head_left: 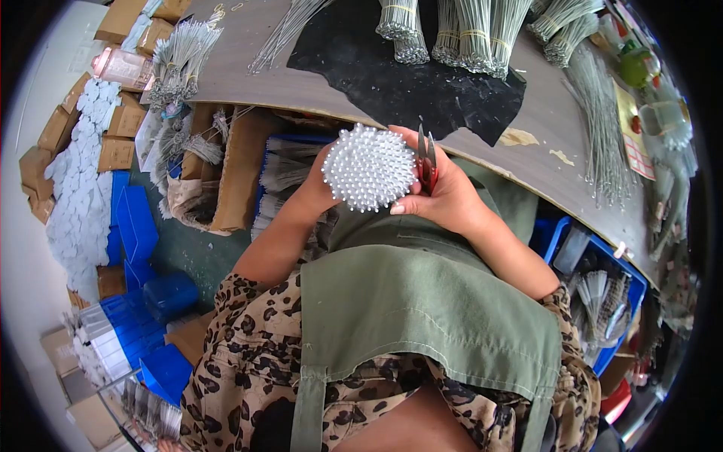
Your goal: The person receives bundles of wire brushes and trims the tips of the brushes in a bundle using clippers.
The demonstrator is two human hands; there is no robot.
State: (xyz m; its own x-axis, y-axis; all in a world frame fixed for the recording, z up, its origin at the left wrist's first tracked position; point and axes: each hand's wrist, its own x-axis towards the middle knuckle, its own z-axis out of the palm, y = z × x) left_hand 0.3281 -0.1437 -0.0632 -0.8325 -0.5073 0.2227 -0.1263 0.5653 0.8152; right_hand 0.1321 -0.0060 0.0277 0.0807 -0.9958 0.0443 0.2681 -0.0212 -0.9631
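A round bunch of white pearl-like beads (368, 167) faces up in front of the green apron, close to the table's front edge. My left hand (322, 179) is wrapped round the bunch from the left, with its fingers mostly hidden behind the beads. On the right side, my right hand (446, 192) holds small scissors with red handles (428, 170), their dark blades pointing up and slightly apart. The thumb of that hand reaches to the lower right rim of the bunch.
Bundles of wire stems (474, 38) lie on a black sheet (354, 56) on the grey table (553, 113). Loose stems (599, 120) lie to the right. Below are an open cardboard box (235, 169) and a blue crate (633, 290). Cartons (120, 120) stand at the left.
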